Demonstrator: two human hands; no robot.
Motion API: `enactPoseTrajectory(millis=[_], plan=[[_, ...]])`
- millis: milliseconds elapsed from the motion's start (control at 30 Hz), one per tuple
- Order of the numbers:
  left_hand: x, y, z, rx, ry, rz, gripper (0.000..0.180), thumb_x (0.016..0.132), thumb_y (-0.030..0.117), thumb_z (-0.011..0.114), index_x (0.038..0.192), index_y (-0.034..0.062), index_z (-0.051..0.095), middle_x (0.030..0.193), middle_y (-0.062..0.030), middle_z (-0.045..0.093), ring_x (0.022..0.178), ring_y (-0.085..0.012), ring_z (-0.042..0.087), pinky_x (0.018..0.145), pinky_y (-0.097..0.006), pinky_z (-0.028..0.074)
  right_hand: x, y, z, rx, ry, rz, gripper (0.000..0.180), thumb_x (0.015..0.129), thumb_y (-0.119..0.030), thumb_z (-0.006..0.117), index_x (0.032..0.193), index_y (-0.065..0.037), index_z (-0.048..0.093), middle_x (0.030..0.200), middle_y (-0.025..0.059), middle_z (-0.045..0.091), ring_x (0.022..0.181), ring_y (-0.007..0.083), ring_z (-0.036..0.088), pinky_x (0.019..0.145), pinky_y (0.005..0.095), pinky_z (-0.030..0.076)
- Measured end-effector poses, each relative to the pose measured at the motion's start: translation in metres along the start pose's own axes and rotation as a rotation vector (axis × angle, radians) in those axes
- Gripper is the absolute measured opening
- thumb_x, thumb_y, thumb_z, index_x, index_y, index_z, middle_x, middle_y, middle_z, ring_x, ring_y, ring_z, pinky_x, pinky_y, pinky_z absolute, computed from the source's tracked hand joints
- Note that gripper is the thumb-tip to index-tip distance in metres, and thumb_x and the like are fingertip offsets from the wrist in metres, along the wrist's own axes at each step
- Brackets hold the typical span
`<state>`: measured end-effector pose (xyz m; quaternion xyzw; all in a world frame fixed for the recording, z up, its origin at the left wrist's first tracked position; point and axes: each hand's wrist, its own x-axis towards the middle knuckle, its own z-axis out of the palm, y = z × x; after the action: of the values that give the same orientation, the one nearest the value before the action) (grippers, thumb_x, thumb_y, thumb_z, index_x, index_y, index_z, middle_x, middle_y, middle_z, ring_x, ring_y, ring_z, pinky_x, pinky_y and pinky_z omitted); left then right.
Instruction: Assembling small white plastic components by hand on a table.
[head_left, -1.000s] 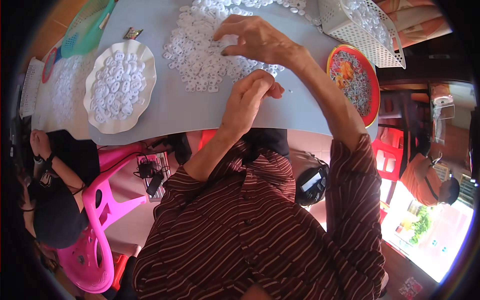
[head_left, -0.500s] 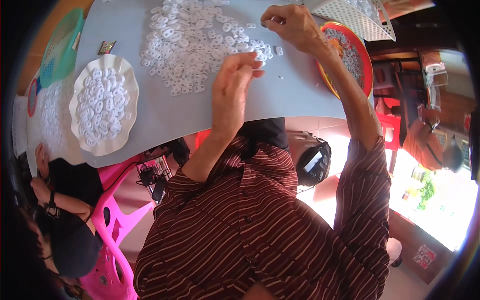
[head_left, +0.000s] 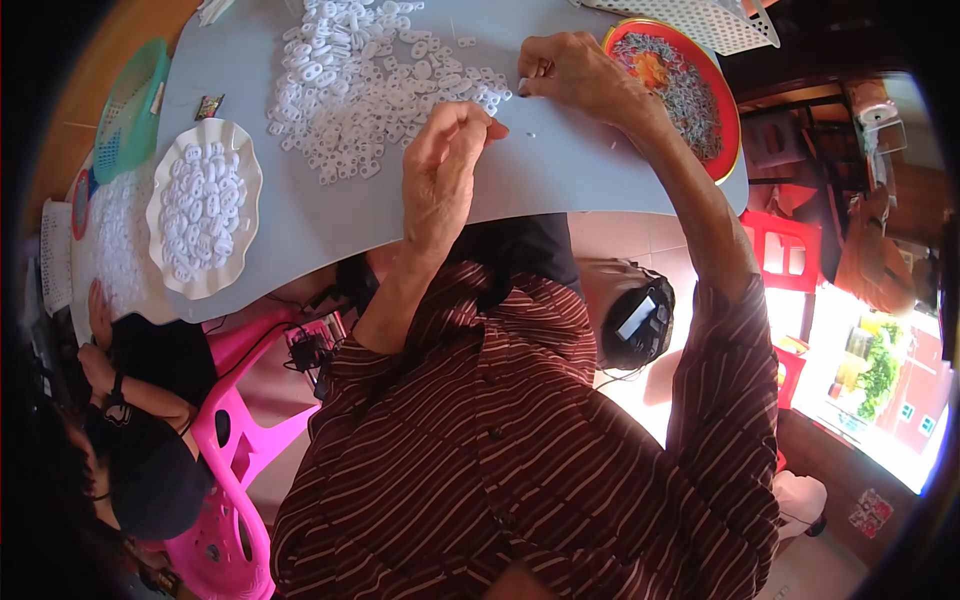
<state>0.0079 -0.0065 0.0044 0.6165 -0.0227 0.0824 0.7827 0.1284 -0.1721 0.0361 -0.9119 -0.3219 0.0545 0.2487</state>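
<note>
My left hand [head_left: 440,180] is by the near right edge of a loose pile of small white plastic pieces with holes [head_left: 345,125]. Its fingers curl inward with the thumb against them; whatever they may hold is hidden. Further right, my right hand [head_left: 585,82] is bent at the wrist above the grey tabletop [head_left: 545,175]. Its thumb and fingertips pinch a small white plastic piece [head_left: 523,84]. Beside that wrist lies a red round tray [head_left: 731,125] filled with small grey metallic-looking parts [head_left: 700,115] and something orange.
At left stands a scalloped cream dish [head_left: 247,240] of white oval pieces, with a small wrapper [head_left: 209,106] and a green basket [head_left: 125,120] beyond. A white perforated basket [head_left: 690,25] is at the far right. Another person's hands [head_left: 98,360] rest at the left table edge, near a pink chair [head_left: 235,450].
My right hand has come closer to me and to my left hand. The left fingers, stretched toward the pile before, are now more curled. The whole view has shifted slightly.
</note>
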Motion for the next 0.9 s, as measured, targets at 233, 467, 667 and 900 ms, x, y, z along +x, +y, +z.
enactPoseTrajectory(millis=[233,467,667,900], plan=[[0.004,-0.004,-0.001,-0.15,-0.076,-0.153,0.024,0.091,0.021,0.05,0.087,-0.0011,0.057,0.077,-0.0066,0.06,0.071,-0.012,0.054,0.07,-0.025,0.044,-0.018,-0.027,-0.004,0.346,0.097,0.081,0.014,0.072,-0.01,0.067,0.083,-0.002,0.064,0.07,0.0095,0.064,0.064,0.0165,0.063,0.063,0.03,0.049],[0.014,-0.007,0.002,-0.449,-0.137,-0.234,0.025,0.092,0.02,0.048,0.087,-0.0025,0.058,0.073,-0.0059,0.057,0.069,-0.0132,0.053,0.068,-0.026,0.043,-0.043,-0.048,0.009,0.246,0.364,-0.351,0.013,0.076,-0.003,0.064,0.089,-0.002,0.063,0.08,0.0084,0.064,0.068,0.0166,0.063,0.062,0.0271,0.05],[0.01,-0.008,0.006,-0.077,-0.108,-0.09,0.025,0.093,0.021,0.046,0.088,-0.0005,0.058,0.07,-0.003,0.056,0.067,-0.01,0.051,0.064,-0.024,0.041,-0.058,-0.037,0.023,0.648,0.351,0.052,0.013,0.08,-0.005,0.061,0.092,-0.001,0.065,0.078,0.0071,0.066,0.069,0.0103,0.062,0.063,0.0236,0.05],[0.003,0.009,0.014,0.439,-0.082,0.022,0.02,0.09,0.018,0.047,0.089,0.0002,0.056,0.067,-0.0039,0.055,0.065,-0.0101,0.049,0.061,-0.024,0.04,-0.058,-0.049,0.022,0.615,0.319,0.065,0.011,0.077,-0.007,0.064,0.086,-0.001,0.065,0.068,0.0069,0.065,0.062,0.0092,0.061,0.058,0.0239,0.048]])
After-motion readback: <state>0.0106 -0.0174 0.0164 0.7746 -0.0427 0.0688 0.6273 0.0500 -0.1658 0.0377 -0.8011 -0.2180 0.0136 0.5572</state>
